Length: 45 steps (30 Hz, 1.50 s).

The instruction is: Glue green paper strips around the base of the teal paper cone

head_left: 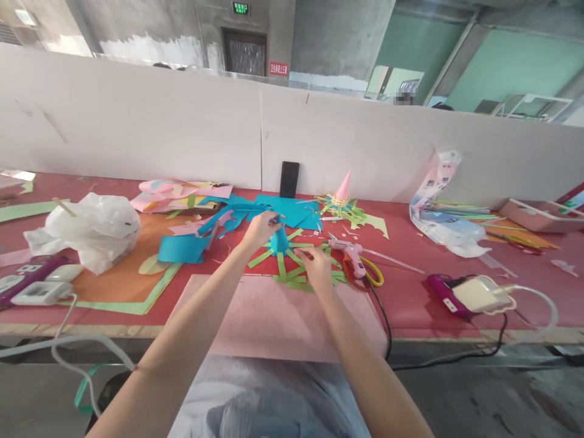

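Note:
A blue paper cone (280, 241) stands upright in front of me, with green paper strips (281, 265) fanning out from its base. My left hand (263, 230) pinches the cone near its tip. Low on the cone's right side, my right hand (316, 265) has thumb and fingertips closed at the end of one green strip; the fingers partly cover it. More green strips lie loose under and beside that hand. Just to its right rests a pink glue gun (350, 250), by scissors (375, 274) with yellow and red handles.
A finished-looking pink cone (343, 187) with green strips stands behind. Blue paper sheets (292, 210), a black phone (289, 179) and a white plastic bag (98, 225) lie around. Power strips (449, 297) with cables sit right and left. A white partition (182, 121) closes the back.

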Each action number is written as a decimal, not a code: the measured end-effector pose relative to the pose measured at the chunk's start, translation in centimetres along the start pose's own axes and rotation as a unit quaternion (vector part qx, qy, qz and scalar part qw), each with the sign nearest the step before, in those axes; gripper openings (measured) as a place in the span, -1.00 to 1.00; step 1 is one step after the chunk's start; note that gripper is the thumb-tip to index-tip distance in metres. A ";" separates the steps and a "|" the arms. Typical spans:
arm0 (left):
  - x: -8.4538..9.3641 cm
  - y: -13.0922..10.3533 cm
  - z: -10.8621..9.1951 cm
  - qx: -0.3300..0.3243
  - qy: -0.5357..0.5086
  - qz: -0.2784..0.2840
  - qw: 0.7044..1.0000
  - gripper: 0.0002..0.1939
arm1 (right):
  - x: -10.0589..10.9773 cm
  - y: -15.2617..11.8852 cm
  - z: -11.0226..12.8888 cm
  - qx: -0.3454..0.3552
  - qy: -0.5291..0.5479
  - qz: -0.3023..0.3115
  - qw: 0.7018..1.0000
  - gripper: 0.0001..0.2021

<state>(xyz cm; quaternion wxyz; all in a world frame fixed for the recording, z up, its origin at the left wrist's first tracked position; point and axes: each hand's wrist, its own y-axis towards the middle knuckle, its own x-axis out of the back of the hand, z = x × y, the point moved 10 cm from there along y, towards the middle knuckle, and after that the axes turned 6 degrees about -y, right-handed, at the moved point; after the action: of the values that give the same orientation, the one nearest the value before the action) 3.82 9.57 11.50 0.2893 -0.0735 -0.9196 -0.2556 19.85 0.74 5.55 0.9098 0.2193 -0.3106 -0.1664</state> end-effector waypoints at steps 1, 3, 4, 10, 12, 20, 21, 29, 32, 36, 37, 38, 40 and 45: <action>-0.1 -0.1 -0.1 0.002 0.001 -0.004 1.000 -0.83 | -0.6 -0.1 0.5 0.030 -0.033 0.011 0.999 -0.78; 0.0 -0.3 -0.2 0.004 -0.007 -0.017 1.000 -0.78 | -1.8 -0.3 1.3 0.082 -0.093 0.032 0.992 -0.79; 0.2 -0.5 -0.3 0.002 -0.017 -0.027 0.999 -0.73 | -2.4 -0.4 1.5 0.099 -0.118 0.044 0.987 -0.78; 1.9 -3.8 1.9 0.029 -0.020 -0.129 0.991 -0.73 | -4.2 -0.8 1.8 0.126 -0.201 0.086 0.968 -0.70; 1.1 -4.9 4.0 0.067 0.011 -0.107 0.992 -0.79 | -4.1 -0.9 1.9 0.130 -0.211 0.082 0.965 -0.66; -3.0 -5.8 8.0 0.099 0.054 0.039 0.993 -0.76 | -4.6 -1.2 2.2 0.134 -0.251 0.097 0.954 -0.67; -3.1 -5.7 8.0 0.096 0.058 0.039 0.993 -0.76 | -4.6 -1.2 2.2 0.135 -0.250 0.098 0.954 -0.68; -3.2 -5.6 7.7 0.073 0.077 0.038 0.994 -0.75 | -4.5 -1.2 2.0 0.133 -0.232 0.102 0.958 -0.74; -3.1 -5.6 7.4 0.068 0.078 0.033 0.994 -0.76 | -4.6 -1.2 2.1 0.136 -0.233 0.105 0.957 -0.72; -3.2 -5.8 6.8 0.072 0.098 0.033 0.992 -0.77 | -4.7 -1.2 2.1 0.134 -0.239 0.109 0.956 -0.69; -3.2 -5.8 6.7 0.079 0.101 0.034 0.991 -0.77 | -4.7 -1.2 2.1 0.136 -0.241 0.109 0.955 -0.69; -3.2 -5.9 6.7 0.087 0.104 0.035 0.990 -0.77 | -4.7 -1.2 2.0 0.137 -0.243 0.108 0.954 -0.69; -3.3 -6.0 6.8 0.100 0.112 0.036 0.988 -0.75 | -4.7 -1.3 1.9 0.140 -0.248 0.106 0.953 -0.69; -3.3 -6.1 6.6 0.121 0.132 0.040 0.983 -0.74 | -4.8 -1.3 1.8 0.142 -0.248 0.099 0.953 -0.70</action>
<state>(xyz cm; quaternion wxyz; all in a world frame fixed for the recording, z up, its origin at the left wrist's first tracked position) 1.54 7.77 2.41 0.4245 -0.0401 -0.8939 -0.1382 14.91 1.22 3.81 0.7755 0.2663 -0.5671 -0.0783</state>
